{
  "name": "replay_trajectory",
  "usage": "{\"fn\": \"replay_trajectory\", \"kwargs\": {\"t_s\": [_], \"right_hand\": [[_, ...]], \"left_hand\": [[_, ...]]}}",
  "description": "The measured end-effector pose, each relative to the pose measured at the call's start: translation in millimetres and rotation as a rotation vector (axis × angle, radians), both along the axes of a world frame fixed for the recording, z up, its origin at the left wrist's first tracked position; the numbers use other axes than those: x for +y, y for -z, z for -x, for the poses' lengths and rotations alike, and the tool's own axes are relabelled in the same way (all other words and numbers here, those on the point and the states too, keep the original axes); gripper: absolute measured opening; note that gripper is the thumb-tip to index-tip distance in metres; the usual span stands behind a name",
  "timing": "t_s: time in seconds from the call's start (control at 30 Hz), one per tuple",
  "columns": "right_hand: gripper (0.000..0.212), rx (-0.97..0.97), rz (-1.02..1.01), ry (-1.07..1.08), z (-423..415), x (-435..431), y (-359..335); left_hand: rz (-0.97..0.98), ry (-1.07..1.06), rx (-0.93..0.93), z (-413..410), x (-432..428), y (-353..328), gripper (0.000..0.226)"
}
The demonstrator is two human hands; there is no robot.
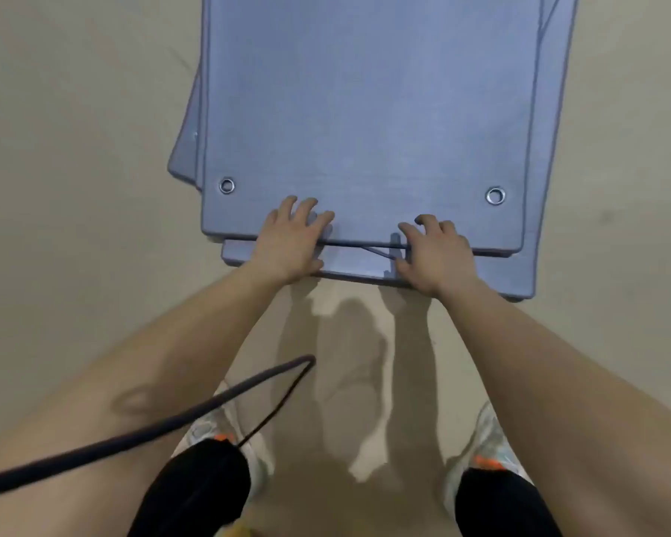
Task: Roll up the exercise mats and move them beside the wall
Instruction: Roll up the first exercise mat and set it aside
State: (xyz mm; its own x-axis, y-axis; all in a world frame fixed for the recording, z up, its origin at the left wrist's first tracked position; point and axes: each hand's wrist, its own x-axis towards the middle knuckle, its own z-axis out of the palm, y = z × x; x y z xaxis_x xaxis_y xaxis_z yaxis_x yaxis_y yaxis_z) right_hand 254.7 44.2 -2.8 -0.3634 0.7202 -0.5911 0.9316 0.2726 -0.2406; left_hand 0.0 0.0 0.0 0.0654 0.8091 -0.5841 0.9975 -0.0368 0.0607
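Mat (365, 110) held: left hand (287, 240), right hand (436, 251)

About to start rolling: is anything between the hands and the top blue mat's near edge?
Nothing visible. The left hand and right hand grip the near edge of the top blue rectangular exercise mat; the black cord hangs nearer the body.

Left hand (291, 242): forearm enters from 7 o'clock, fingers curled above, thumb beneath, gripping top mat (365, 110) edge | Right hand (436, 253): forearm from 5 o'clock, same grip.
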Motion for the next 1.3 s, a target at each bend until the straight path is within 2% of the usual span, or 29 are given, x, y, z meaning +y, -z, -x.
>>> {"fn": "replay_trajectory", "kwargs": {"t_s": [0.07,0.17,0.27,0.37,0.47,0.53,0.6,0.67,0.73,0.8,0.87,0.93,1.0,1.03,1.13,1.17,1.2,1.27,1.3], "right_hand": [[0.055,0.01,-0.122,-0.036,3,-15,39],[0.057,0.013,-0.337,-0.078,3,-30,86],[0.051,0.023,-0.54,-0.095,1,-21,105],[0.041,0.09,-0.648,-0.146,1,-11,113],[0.045,0.138,-0.675,-0.143,1,-9,111],[0.048,0.111,-0.693,-0.149,-1,-13,110],[0.04,0.104,-0.714,-0.143,3,-13,108],[0.034,0.151,-0.727,-0.067,14,-3,93],[0.042,0.113,-0.645,0.046,29,12,64],[0.047,-0.019,-0.507,0.076,35,26,40],[0.05,-0.059,-0.368,0.05,36,37,21],[0.05,-0.042,-0.165,0.06,38,40,0],[0.048,-0.011,-0.093,0.06,39,38,-13],[0.045,-0.015,-0.157,0.049,40,31,-18],[0.024,-0.009,-0.734,-0.118,49,-13,-13],[0.03,0.003,-0.844,-0.159,52,-30,-7],[0.044,0.011,-0.853,-0.199,54,-43,1],[0.088,-0.085,-0.714,-0.22,55,-59,20],[0.103,-0.137,-0.665,-0.211,55,-61,27]], "left_hand": [[-0.069,0.059,0.006,7,-9,37,0.081],[-0.308,0.214,-0.009,27,-16,82,0.067],[-0.454,0.321,-0.002,48,-5,97,0.053],[-0.623,0.448,-0.017,58,-5,108,0.038],[-0.743,0.444,-0.074,61,-5,107,0.037],[-0.713,0.349,-0.112,55,-2,97,0.036],[-0.648,0.226,-0.11,44,2,83,0.034],[-0.527,0.074,-0.069,33,10,61,0.022],[-0.442,-0.052,0.011,29,23,45,0.02],[-0.411,-0.017,0.123,27,36,28,0.023],[-0.335,0.08,0.184,28,46,10,0.026],[-0.22,0.115,0.173,33,47,-4,0.028],[-0.103,0.091,0.108,39,40,-13,0.027],[-0.059,0.067,0.071,42,36,-14,0.025],[0.026,-0.007,-0.034,53,33,-14,0.018],[0.027,-0.029,-0.067,57,38,-13,0.017],[0.016,-0.053,-0.098,60,45,-12,0.017],[-0.051,-0.069,-0.117,66,57,-7,0.023],[-0.116,-0.036,-0.075,68,59,-3,0.027]]}}
